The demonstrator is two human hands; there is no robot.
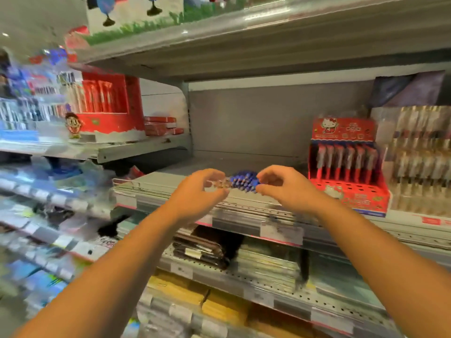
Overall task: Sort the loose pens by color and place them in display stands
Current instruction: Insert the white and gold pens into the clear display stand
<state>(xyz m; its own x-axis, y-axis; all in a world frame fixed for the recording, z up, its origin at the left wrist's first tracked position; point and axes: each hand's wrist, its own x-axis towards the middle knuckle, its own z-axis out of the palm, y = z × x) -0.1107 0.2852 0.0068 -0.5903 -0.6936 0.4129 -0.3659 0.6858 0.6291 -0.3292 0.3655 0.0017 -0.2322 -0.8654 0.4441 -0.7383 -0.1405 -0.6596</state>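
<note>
bare shelf (244,164) stretch behind hands, red display stand (346,167) blocking right, upper shelf (244,52) overhead

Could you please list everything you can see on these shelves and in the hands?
blue pens: one bundle, blue with clear ends, above the middle shelf
display stand: one, red, right on that shelf
red pens: about six, red, upright in the stand
red box: one, red, upper left shelf
gold packs: many, gold, far right
dark packs: a stack, brown, shelf below
yellow packs: several, yellow, lowest shelf
left hand: one, holds the bundle's clear end
right hand: one, holds its blue end
</note>
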